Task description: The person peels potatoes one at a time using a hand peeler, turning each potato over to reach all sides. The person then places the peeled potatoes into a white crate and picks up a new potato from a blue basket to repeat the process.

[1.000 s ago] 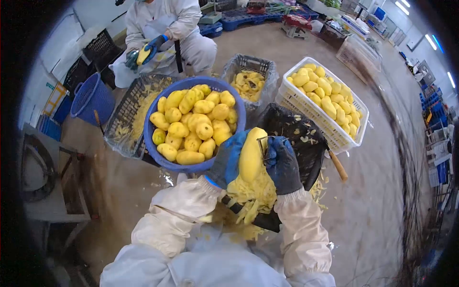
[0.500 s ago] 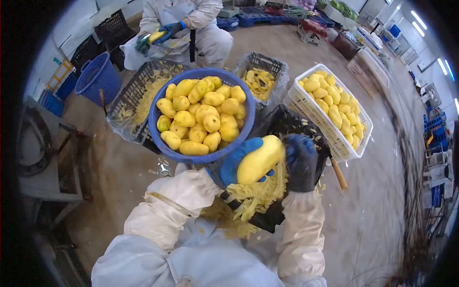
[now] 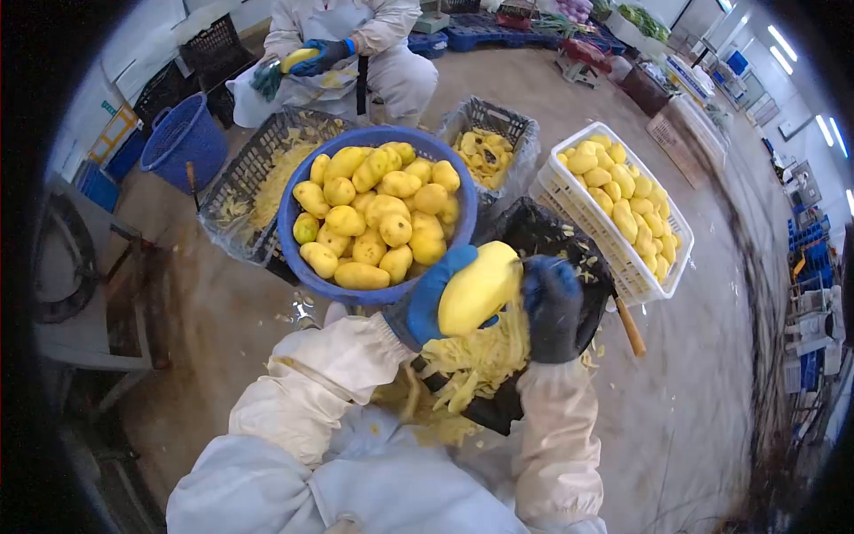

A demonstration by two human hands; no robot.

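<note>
While the left hand (image 3: 431,304) holds one fruit (image 3: 479,290) in its grip over peelings (image 3: 476,367), near the tub (image 3: 342,292) rim, the right hand (image 3: 553,310), blurred, sits just beside: grip untellable; floor (image 3: 689,365) extends past the crate's (image 3: 587,236) right edge.

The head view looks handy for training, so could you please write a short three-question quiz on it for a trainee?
1. True or false: the wearer's gloved left hand holds a yellow fruit.
2. In the picture, where does the white crate stand relative to the round blue basin?
A) to its left
B) to its right
C) inside it
3. Fill in: just below the held fruit in the picture lies a heap of pale yellow ____.

Key: 1. True. 2. B. 3. Peelings.
</note>
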